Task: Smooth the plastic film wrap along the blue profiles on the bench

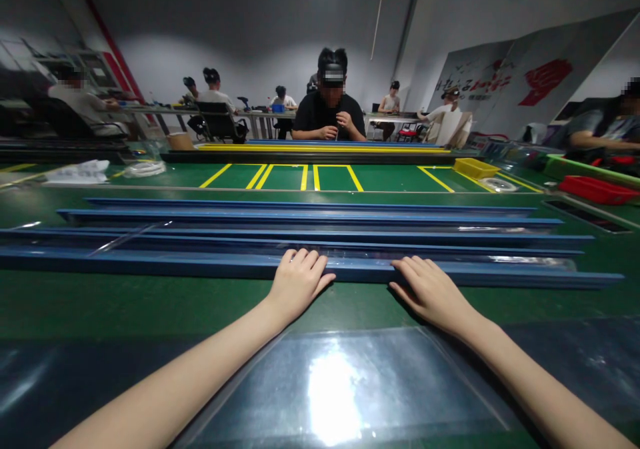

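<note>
Several long blue rails lie side by side across the green table (pixel 150 302). My left hand (pixel 299 281) rests on the nearest blue rail (pixel 150 261), fingers curled over its front edge. My right hand (pixel 429 289) lies on the same rail to the right, fingers stretched flat on top. Neither hand lifts the rail. A clear glossy sheet (pixel 345 382) covers the table between my forearms, close to me.
Across the table a person in a black shirt (pixel 329 112) works with both hands behind a yellow and blue rail (pixel 320 147). A yellow tray (pixel 475 167) and red tray (pixel 597 189) stand at right. More people sit at tables behind.
</note>
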